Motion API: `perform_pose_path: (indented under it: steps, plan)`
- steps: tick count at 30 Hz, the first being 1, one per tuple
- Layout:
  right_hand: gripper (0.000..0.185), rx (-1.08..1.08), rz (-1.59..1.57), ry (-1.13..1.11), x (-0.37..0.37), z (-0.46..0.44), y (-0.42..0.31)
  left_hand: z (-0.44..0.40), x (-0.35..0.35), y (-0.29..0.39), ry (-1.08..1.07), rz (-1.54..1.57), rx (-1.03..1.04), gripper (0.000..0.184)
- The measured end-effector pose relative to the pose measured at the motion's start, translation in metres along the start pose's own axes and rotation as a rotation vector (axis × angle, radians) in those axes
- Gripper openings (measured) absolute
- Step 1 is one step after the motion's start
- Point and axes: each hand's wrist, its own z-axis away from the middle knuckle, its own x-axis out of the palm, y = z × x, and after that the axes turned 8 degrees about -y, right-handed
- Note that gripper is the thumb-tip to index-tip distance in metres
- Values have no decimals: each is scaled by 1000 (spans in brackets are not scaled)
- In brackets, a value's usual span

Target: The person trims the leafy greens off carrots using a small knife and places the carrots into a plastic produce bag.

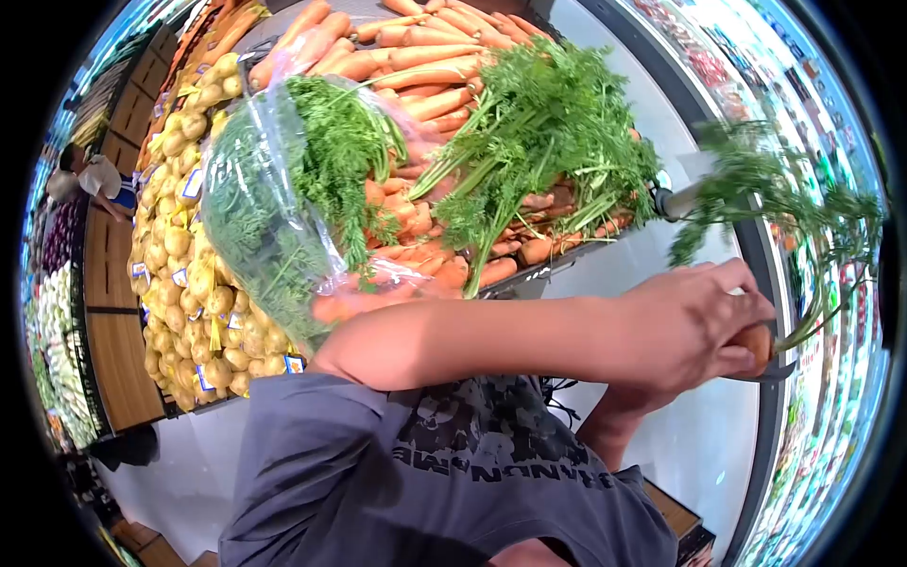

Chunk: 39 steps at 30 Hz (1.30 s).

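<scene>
My left hand (704, 317) reaches across my body to the right, its fingers curled around the orange top of a carrot (756, 348). Thin stems and feathery leaves (803, 203) rise from that carrot at the right, blurred by motion. My right hand (650, 399) is mostly hidden beneath the left wrist, close to the same carrot; its fingers do not show. In front of me, loose carrots (430, 71) fill a dark crate. A bunch of cut carrot greens (539, 142) lies on them, and a clear plastic bag (255, 203) holding more greens rests at the crate's left side.
Netted bags of potatoes (194, 274) are heaped to the left. A dark rail (770, 406) runs along the lit shelves at the right. Another person (99, 180) stands by the far left displays. Pale floor (179, 472) shows at lower left.
</scene>
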Motion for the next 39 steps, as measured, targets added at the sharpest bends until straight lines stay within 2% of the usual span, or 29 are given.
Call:
perform_pose_path:
  steps: [1,3,4,6,8,10,11,12,14,16,18,19,21,22,24,26,28,35,37,39]
  plan:
    - [57,-9,19,13,1,-2,-2,6,2,-5,-16,17,1,44]
    - [50,2,52,40,5,-1,-4,16,5,-16,-78,64,-177,49]
    - [47,32,70,54,9,0,-2,22,8,-18,-92,81,-178,49]
    - [41,121,96,96,18,3,3,36,13,-22,-54,43,-478,54]
    - [30,237,34,194,39,1,12,62,13,-37,102,4,-495,56]
    - [27,578,168,70,36,1,9,82,10,-55,203,80,-514,56]
    - [27,633,188,52,49,-4,10,90,8,-56,251,257,-624,51]
    - [30,695,163,4,42,-2,24,101,13,-72,334,286,-559,42]
    - [37,761,188,-176,36,0,42,124,11,-89,360,397,-719,38]
    - [33,666,313,-197,33,5,60,139,9,-100,460,518,-855,37]
    - [29,568,432,-195,32,6,72,154,8,-113,484,476,-900,37]
    - [29,574,428,-188,30,2,73,162,9,-119,483,383,-918,37]
    - [26,392,809,-313,22,-9,69,174,8,-131,444,137,-909,41]
    - [26,403,808,-311,17,-13,70,178,9,-131,439,142,-918,41]
    - [18,357,918,-429,9,-21,73,175,8,-124,391,-87,-901,46]
    - [15,431,970,-472,9,-36,67,166,5,-114,370,-72,-974,50]
    - [14,475,1105,-647,2,-45,71,162,5,-110,316,-155,-1012,48]
    - [14,520,948,-754,-15,-66,78,159,4,-110,294,-245,-993,47]
    - [14,418,839,-820,-21,-70,80,155,1,-111,233,-216,-1024,48]
    - [13,425,893,-839,-24,-76,78,143,-1,-108,203,-259,-1024,48]
